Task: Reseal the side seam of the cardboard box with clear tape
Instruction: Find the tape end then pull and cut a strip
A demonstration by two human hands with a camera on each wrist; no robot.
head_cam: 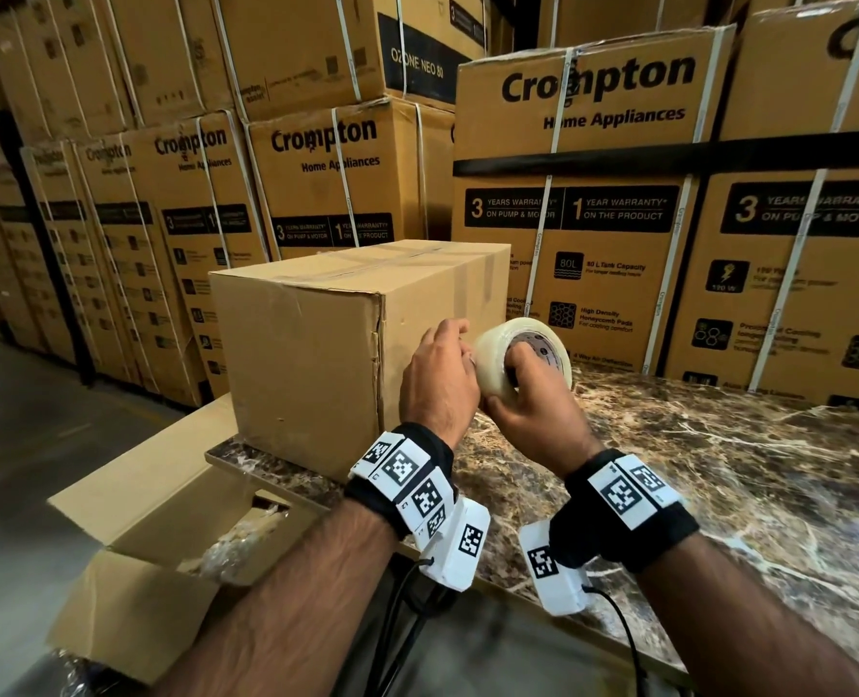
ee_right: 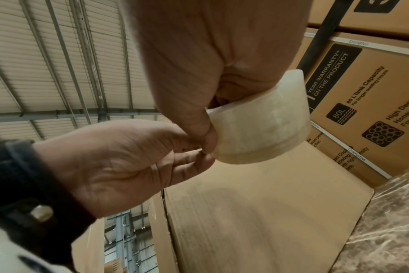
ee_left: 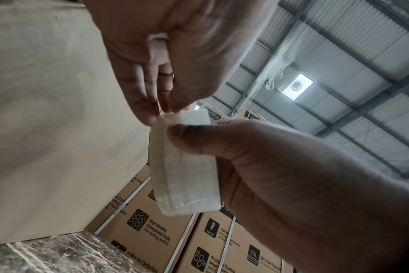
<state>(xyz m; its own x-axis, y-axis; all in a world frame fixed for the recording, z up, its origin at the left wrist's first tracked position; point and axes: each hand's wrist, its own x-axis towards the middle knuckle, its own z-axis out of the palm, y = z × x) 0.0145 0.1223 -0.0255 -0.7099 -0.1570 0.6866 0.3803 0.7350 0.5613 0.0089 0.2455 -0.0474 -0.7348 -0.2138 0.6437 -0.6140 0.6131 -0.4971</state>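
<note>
A plain cardboard box (head_cam: pixel 306 354) stands on the marble table (head_cam: pixel 719 470), its split side seam (head_cam: pixel 379 344) running down the near corner. Just right of that seam, my right hand (head_cam: pixel 512 374) grips a roll of clear tape (head_cam: pixel 523 352), fingers through the core and thumb on the outer face. My left hand (head_cam: pixel 462 352) pinches the tape's end at the roll's left edge. In the left wrist view, the left hand's fingertips (ee_left: pixel 149 118) meet at the roll (ee_left: pixel 187 166). The right wrist view shows the roll (ee_right: pixel 261 129) above the box (ee_right: pixel 257 212) and its seam (ee_right: pixel 166 212).
An open carton (head_cam: pixel 166 545) with plastic wrap inside sits below the table's left end. Tall stacks of printed appliance boxes (head_cam: pixel 593 193) wall in the back and right. Bare concrete floor (head_cam: pixel 25 420) lies to the left. The box stands at the table's left corner.
</note>
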